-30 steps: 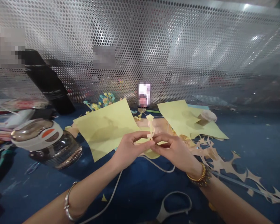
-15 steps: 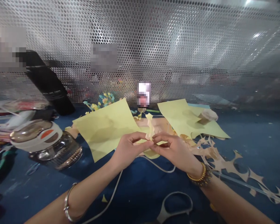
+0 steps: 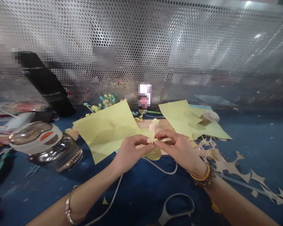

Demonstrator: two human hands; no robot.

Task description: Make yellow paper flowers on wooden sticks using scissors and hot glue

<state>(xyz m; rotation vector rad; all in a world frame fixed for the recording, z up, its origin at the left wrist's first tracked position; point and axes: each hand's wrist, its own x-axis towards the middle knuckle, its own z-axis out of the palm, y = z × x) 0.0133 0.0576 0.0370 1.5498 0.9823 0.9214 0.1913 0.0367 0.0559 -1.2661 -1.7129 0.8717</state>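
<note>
Far to the left of the left hand, a green-handled tool (image 3: 5, 164) lies partly outside the view. Nearer to that hand are a dark glass vessel (image 3: 68, 147) with a white band and, behind it, a tilted black container (image 3: 49, 86) with lettering too small to read. A silver bangle (image 3: 68, 205) encircles the left forearm. Just beyond the left hand, a yellow sheet (image 3: 108, 128) slants across the blue work surface (image 3: 136, 191); a white cable (image 3: 116, 191) curves below the wrist.

The left hand (image 3: 130, 150) pinches the base of a small pale yellow paper piece (image 3: 152, 129) between thumb and forefinger. The piece stands upright between the two hands, above their fingertips. Beyond it, a device with a lit screen (image 3: 145, 94) faces the hands.

The right hand (image 3: 178, 148) is curled, its thumb and forefinger tips slightly parted beside the piece; whether they grip it cannot be told. A white-gray loop handle (image 3: 165, 214) lies nearer the viewer than this hand, and a second yellow sheet (image 3: 179, 114) lies beyond it. Beaded bracelets (image 3: 207, 175) circle the right wrist. Farther right of the hand lie cut paper offcuts (image 3: 234, 164).
</note>
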